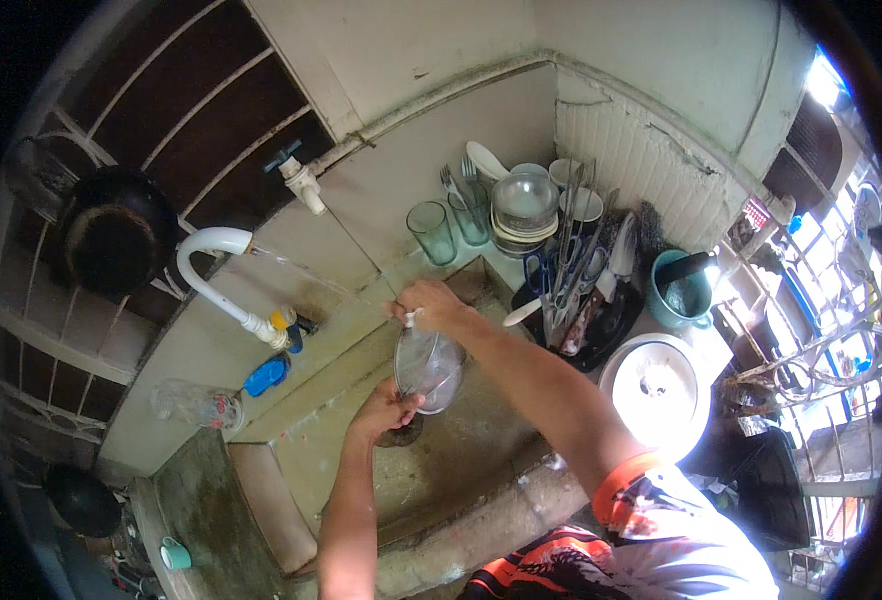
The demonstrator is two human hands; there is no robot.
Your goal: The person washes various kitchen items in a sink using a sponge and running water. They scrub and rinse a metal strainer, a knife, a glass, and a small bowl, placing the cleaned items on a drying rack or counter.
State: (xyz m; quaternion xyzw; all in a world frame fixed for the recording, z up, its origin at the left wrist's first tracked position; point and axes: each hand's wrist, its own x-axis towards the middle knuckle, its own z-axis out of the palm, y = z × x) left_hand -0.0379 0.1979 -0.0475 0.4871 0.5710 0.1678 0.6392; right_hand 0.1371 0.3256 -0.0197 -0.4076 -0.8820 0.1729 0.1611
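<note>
Over the sink (301, 470) I hold a round, see-through greyish piece with a thin pale rim (431, 372); it may be a strainer or a clear bowl. My left hand (386, 410) pinches its lower edge. At its upper end my right hand (429, 303) is closed around a small white part, with the fingers partly hidden. The piece is tilted on its side. From the white curved faucet (214, 240) a thin stream of water runs toward my right hand.
Glasses (431, 232), stacked bowls (526, 205), and a black holder with knives and scissors (601, 320) line the sink's far right. White plates (658, 392) and a teal mug (683, 295) stand right. A plastic bottle (196, 403) and blue brush (266, 375) lie left.
</note>
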